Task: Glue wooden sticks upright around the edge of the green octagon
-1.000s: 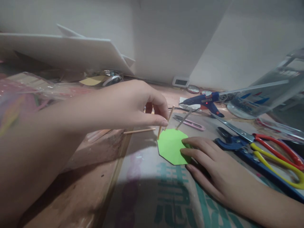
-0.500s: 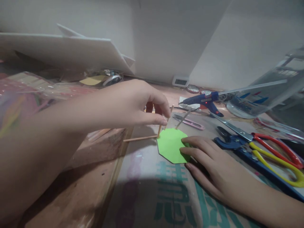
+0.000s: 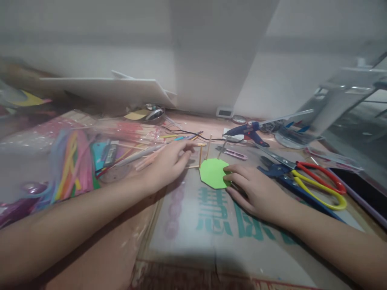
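Observation:
A bright green many-sided piece [image 3: 213, 173] lies on a board with teal lettering. Thin wooden sticks [image 3: 208, 147] stand upright along its far edge. My right hand [image 3: 252, 189] rests at the piece's right edge, fingers spread and fingertips on it. To the left of the sticks is my left hand [image 3: 172, 161], its fingers bent; whether a stick is between them is too blurred to tell. Another stick [image 3: 192, 166] lies flat beside the piece's left edge, partly behind that hand.
A blue glue gun [image 3: 249, 131] and pink snips [image 3: 234, 153] lie behind the piece. At right are red-and-yellow-handled scissors [image 3: 320, 189], a blue cutter and a phone [image 3: 359, 193]. Colourful strips [image 3: 72, 165] and bagged sticks [image 3: 130, 131] lie left.
My left hand has moved left and down, away from the upright sticks. My right hand stays at the green piece. The view has shifted, showing more of the table.

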Demonstrator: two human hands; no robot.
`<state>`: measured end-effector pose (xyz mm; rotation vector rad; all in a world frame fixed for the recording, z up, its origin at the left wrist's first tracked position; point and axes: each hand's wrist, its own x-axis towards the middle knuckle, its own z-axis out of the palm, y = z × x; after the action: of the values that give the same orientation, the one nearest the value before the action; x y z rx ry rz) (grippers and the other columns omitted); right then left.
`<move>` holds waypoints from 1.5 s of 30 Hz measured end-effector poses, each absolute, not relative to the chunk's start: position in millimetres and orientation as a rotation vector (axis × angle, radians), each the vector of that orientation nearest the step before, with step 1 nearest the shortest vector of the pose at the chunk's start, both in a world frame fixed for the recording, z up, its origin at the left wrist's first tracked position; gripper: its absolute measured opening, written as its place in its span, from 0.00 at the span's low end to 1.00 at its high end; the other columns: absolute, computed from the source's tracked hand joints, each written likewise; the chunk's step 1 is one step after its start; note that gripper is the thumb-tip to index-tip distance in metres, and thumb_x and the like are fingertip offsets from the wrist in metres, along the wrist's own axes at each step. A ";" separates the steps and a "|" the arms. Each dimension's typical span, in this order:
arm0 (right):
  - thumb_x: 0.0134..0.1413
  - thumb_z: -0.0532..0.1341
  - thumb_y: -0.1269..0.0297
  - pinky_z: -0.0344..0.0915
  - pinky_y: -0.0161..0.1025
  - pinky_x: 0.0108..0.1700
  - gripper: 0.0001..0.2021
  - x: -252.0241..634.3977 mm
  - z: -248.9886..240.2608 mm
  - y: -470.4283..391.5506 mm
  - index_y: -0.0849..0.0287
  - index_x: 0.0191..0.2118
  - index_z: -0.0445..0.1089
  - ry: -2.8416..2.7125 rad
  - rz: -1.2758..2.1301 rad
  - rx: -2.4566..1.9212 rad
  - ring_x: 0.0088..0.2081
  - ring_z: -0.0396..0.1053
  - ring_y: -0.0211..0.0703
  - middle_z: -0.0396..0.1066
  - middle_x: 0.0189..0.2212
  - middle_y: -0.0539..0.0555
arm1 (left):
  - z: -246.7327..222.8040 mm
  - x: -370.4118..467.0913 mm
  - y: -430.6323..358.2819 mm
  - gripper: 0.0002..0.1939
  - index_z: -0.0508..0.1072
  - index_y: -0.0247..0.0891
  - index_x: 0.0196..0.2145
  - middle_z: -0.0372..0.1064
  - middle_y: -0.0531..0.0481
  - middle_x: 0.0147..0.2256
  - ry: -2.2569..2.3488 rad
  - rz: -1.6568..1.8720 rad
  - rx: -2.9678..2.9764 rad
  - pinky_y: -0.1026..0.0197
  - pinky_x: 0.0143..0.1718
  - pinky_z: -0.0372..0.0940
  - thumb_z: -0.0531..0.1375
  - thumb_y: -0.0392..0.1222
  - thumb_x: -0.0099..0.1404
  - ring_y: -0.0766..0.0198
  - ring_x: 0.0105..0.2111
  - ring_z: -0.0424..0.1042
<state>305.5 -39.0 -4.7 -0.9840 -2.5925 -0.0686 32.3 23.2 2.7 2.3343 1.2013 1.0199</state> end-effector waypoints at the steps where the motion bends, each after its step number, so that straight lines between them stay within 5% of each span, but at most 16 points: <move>1: 0.67 0.57 0.67 0.71 0.53 0.50 0.07 305.9 -5.5 -38.7 0.63 0.44 0.71 -2.591 -0.090 -0.968 0.48 0.72 0.55 0.73 0.46 0.65 | -1.5 32.2 19.2 0.15 0.73 0.36 0.51 0.75 0.44 0.50 1.184 1.031 2.353 0.50 0.57 0.66 0.52 0.38 0.71 0.55 0.52 0.73; 5: 0.68 0.56 0.63 0.70 0.54 0.50 0.10 310.4 -2.8 -40.3 0.62 0.43 0.72 -2.609 -0.173 -0.934 0.48 0.72 0.57 0.74 0.45 0.66 | -9.7 32.9 9.3 0.17 0.69 0.35 0.54 0.73 0.42 0.53 1.228 1.070 2.373 0.51 0.58 0.64 0.54 0.36 0.70 0.56 0.55 0.71; 11: 0.68 0.56 0.58 0.69 0.44 0.38 0.13 303.3 40.5 -40.4 0.59 0.46 0.74 -2.450 0.056 -1.235 0.36 0.74 0.49 0.77 0.36 0.57 | -2.6 29.6 -11.0 0.07 0.74 0.37 0.37 0.76 0.47 0.34 1.197 0.836 2.498 0.56 0.38 0.67 0.58 0.41 0.68 0.57 0.35 0.74; 15: 0.63 0.61 0.60 0.62 0.37 0.30 0.14 267.5 52.8 -20.7 0.59 0.49 0.76 -2.238 0.357 -1.349 0.27 0.69 0.41 0.74 0.27 0.51 | 4.5 33.8 -27.4 0.13 0.75 0.41 0.48 0.79 0.46 0.40 1.042 0.398 2.856 0.54 0.40 0.67 0.53 0.43 0.74 0.54 0.38 0.77; 19: 0.58 0.65 0.62 0.58 0.35 0.27 0.14 240.7 29.1 3.5 0.61 0.48 0.79 -2.131 0.516 -1.420 0.23 0.65 0.37 0.72 0.22 0.48 | -2.5 37.5 -27.6 0.14 0.75 0.41 0.51 0.79 0.46 0.39 1.006 0.397 2.911 0.53 0.41 0.69 0.52 0.43 0.75 0.52 0.40 0.78; 32: 0.56 0.65 0.65 0.64 0.36 0.33 0.06 234.4 -1.1 14.9 0.58 0.33 0.81 -2.076 0.476 -1.388 0.29 0.72 0.41 0.80 0.29 0.52 | -10.6 36.3 -21.2 0.17 0.75 0.41 0.53 0.79 0.46 0.37 0.981 0.365 2.928 0.50 0.38 0.71 0.50 0.43 0.75 0.50 0.37 0.79; 42: 0.55 0.65 0.64 0.65 0.37 0.34 0.06 234.5 -1.6 13.7 0.58 0.34 0.80 -2.064 0.433 -1.371 0.30 0.72 0.42 0.79 0.29 0.53 | -8.3 37.3 -21.5 0.17 0.75 0.40 0.52 0.79 0.45 0.38 0.981 0.350 2.899 0.52 0.39 0.70 0.50 0.42 0.75 0.52 0.37 0.78; 45: 0.59 0.64 0.61 0.61 0.36 0.30 0.12 237.2 6.2 5.6 0.60 0.44 0.79 -2.028 0.398 -1.355 0.25 0.67 0.40 0.75 0.26 0.50 | -7.3 37.0 -22.1 0.17 0.75 0.41 0.53 0.79 0.45 0.37 0.994 0.351 2.885 0.51 0.38 0.70 0.50 0.42 0.75 0.51 0.37 0.78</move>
<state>237.2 5.6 6.2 -1.3545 -2.0277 0.3980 37.0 -22.1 -7.3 2.8850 0.9935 0.3512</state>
